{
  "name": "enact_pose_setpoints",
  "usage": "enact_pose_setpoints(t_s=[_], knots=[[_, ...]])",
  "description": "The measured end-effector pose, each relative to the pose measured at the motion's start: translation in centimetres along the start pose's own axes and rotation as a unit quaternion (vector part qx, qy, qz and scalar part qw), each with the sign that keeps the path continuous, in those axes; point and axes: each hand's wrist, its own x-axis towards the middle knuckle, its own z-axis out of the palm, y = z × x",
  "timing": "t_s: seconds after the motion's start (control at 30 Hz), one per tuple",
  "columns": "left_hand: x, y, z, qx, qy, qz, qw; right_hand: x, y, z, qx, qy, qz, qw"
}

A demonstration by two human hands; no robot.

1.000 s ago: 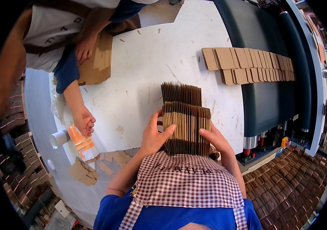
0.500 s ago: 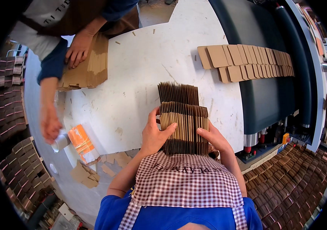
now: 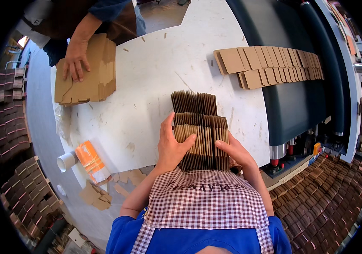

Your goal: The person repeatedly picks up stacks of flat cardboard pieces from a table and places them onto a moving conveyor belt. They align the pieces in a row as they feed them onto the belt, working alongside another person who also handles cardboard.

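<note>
White surface (image 3: 155, 80), scuffed, littered with cardboard scraps (image 3: 98, 192) at near-left edge. Flat cardboard stack (image 3: 94, 72) at far left, pressed by a co-worker's hand (image 3: 75, 59). Overlapping row of cardboard blanks (image 3: 270, 63) on dark conveyor belt (image 3: 291, 106). Orange-and-white packet (image 3: 91, 161) beside white cup (image 3: 66, 161). Bundled stacks (image 3: 325, 194) on floor, right.

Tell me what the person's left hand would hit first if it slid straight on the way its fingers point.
The left hand points up and away across the white table, its fingers already lying against the held bundle of cardboard blanks. Sliding on, it would probably meet the second bundle right behind, though depth is unclear.
</note>
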Motion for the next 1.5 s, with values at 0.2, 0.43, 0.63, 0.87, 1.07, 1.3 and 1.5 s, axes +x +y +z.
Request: enact_pose_setpoints(t_s=[0.2, 0.43, 0.63, 0.87, 1.07, 1.3, 1.5], knots=[[0.1, 0.1, 0.2, 0.005, 0.019, 0.026, 0.999, 0.2, 0.2, 0.0, 0.000, -0.002, -0.006, 1.000], [0.3, 0.5, 0.8, 0.019, 0.033, 0.059, 0.998, 0.3, 0.5, -0.1, -0.007, 0.002, -0.008, 1.000], [0.5, 1.4, 0.8, 0.065, 0.047, 0.109, 0.991, 0.4, 0.6, -0.1, 0.000, -0.007, -0.016, 1.000], [0.7, 1.6, 1.2, 0.103, 0.055, 0.125, 0.985, 0.6, 0.9, -0.1, 0.017, -0.019, -0.030, 0.999], [0.9, 2.7, 0.9, 0.160, 0.029, 0.221, 0.962, 0.6, 0.9, -0.3, 0.027, -0.028, -0.028, 0.999], [0.6, 2.4, 1.3, 0.202, 0.013, 0.249, 0.947, 0.3, 0.3, -0.2, 0.028, -0.026, -0.021, 0.999], [0.6, 3.0, 1.4, 0.205, 0.012, 0.250, 0.946, 0.9, 1.4, -0.4, -0.004, -0.009, -0.043, 0.999]])
